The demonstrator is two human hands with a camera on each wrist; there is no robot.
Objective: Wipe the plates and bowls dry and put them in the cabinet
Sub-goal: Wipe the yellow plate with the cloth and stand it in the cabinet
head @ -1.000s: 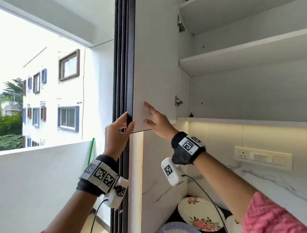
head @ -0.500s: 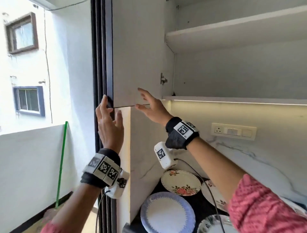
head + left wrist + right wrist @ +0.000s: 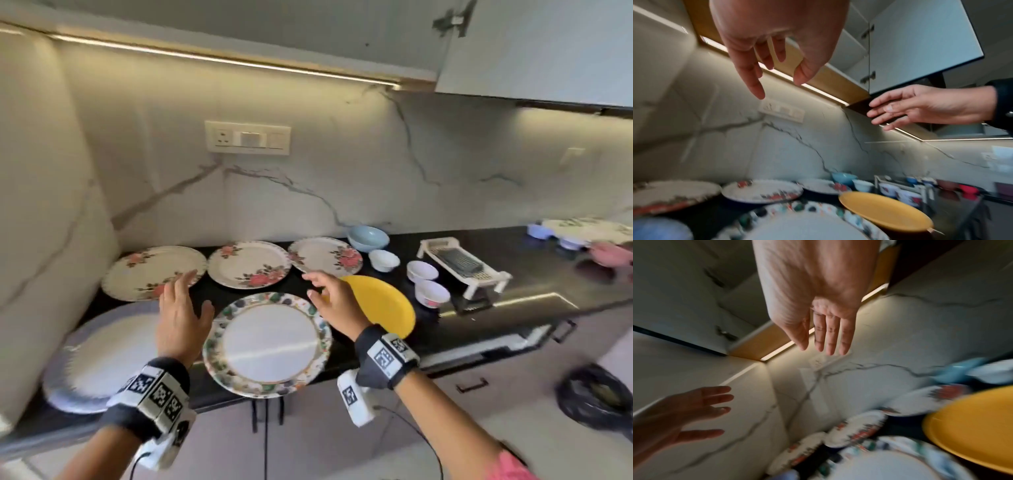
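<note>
You see warm glow from the under-cabinet light strip (image 3: 219,60); wrist views are motion-blurred, plates smeared, edges bowed.

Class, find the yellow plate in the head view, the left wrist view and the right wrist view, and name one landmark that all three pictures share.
Head: yellow plate right of centre on the dark counter, partly behind the right hand.
Left wrist: lower right, near the multicoloured-rimmed plate.
Right wrist: at the right edge, lower half.
Shared landmark: the switch panel on the marble wall.
</note>
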